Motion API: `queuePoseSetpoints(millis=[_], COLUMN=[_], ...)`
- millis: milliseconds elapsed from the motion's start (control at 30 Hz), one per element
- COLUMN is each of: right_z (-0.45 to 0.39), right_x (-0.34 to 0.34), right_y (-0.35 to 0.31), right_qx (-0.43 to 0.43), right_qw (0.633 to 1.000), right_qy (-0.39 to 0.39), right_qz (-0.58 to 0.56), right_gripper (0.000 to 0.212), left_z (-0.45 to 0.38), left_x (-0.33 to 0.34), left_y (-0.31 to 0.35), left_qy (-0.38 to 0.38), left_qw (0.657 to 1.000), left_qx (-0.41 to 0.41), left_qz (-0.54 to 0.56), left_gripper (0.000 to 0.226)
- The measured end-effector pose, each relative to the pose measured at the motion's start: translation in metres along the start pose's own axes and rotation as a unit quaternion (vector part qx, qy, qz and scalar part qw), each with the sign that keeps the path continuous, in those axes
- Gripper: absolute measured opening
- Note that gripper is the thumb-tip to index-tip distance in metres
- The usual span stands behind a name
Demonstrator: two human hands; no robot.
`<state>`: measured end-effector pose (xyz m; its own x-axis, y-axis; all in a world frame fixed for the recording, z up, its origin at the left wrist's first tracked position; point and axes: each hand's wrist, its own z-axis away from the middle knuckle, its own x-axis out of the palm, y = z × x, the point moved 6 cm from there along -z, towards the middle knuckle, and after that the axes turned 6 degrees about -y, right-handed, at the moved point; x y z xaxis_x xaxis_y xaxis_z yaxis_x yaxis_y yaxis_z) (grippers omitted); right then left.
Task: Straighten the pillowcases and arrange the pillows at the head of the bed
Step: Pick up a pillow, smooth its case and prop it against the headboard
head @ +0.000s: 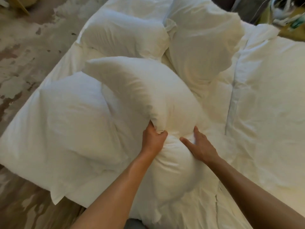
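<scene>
While your left hand (154,138) clenched a fold of the middle pillow (165,113), your right hand (198,144) pressed flat and unclenched on it; it lay on the bed (272,113) among three other pillows.

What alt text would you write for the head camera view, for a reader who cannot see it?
Two bare hands work on a white pillow on a bed: the left hand pinches a fold of its cover, and the right hand presses flat on it. Three more white pillows lie around it: one at left and two farther away.
</scene>
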<state>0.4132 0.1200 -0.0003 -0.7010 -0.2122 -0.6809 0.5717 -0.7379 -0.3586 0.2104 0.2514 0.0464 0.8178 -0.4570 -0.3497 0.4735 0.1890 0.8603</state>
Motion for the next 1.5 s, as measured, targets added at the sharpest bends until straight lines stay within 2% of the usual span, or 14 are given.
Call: queuePoseSetpoints(millis=[133,200,300,400,467,567,600,700,800,900,1033,1267,1367,1500], right_z=[0.069,0.103,0.142,0.164,0.168,0.167,0.168,0.178,0.187,0.196,0.223,0.304,0.337,0.358], right_x=[-0.015,-0.041,-0.088,-0.115,-0.112,-0.096,-0.095,-0.098,-0.092,-0.092,-0.111,-0.146,-0.141,-0.107], right_y=[0.003,-0.001,-0.014,-0.044,-0.061,-0.058,-0.054,-0.052,-0.054,-0.043,-0.019,0.009,0.019,0.049], right_qx=[-0.066,-0.133,-0.222,-0.340,-0.408,-0.467,-0.487,-0.516,-0.486,-0.435,-0.379,-0.244,-0.167,-0.102], right_qw=[0.997,0.981,0.936,0.898,0.871,0.831,0.819,0.788,0.795,0.831,0.860,0.887,0.902,0.925], right_qy=[0.025,0.110,0.245,0.278,0.229,0.137,0.136,0.219,0.247,0.236,0.276,0.373,0.390,0.364], right_qz=[-0.030,-0.085,-0.121,-0.002,0.149,0.270,0.270,0.254,0.265,0.255,0.200,0.119,0.080,-0.020], right_gripper=[0.109,0.090,0.075,0.076,0.073,0.058,0.053,0.049,0.060,0.068,0.070,0.068,0.072,0.079], left_z=[0.052,0.081,0.132,0.188,0.218,0.240,0.244,0.257,0.269,0.274,0.277,0.256,0.241,0.232], left_x=[-0.002,0.001,0.009,0.022,0.029,0.028,0.025,0.020,0.015,0.007,0.004,-0.018,-0.016,0.009], left_y=[0.056,0.075,0.093,0.094,0.090,0.089,0.090,0.093,0.092,0.092,0.099,0.148,0.165,0.161], left_qy=[-0.123,-0.186,-0.259,-0.303,-0.306,-0.269,-0.258,-0.245,-0.235,-0.222,-0.228,-0.198,-0.169,-0.208], left_qw=[0.974,0.938,0.866,0.800,0.761,0.749,0.753,0.757,0.752,0.752,0.752,0.765,0.736,0.712], left_qx=[0.086,0.127,0.177,0.228,0.257,0.279,0.281,0.286,0.289,0.307,0.337,0.411,0.455,0.470], left_qz=[-0.171,-0.263,-0.388,-0.465,-0.512,-0.537,-0.536,-0.535,-0.543,-0.540,-0.519,-0.456,-0.471,-0.479], left_gripper=[0.062,0.056,0.047,0.043,0.053,0.061,0.058,0.042,0.033,0.034,0.037,0.060,0.062,0.059])
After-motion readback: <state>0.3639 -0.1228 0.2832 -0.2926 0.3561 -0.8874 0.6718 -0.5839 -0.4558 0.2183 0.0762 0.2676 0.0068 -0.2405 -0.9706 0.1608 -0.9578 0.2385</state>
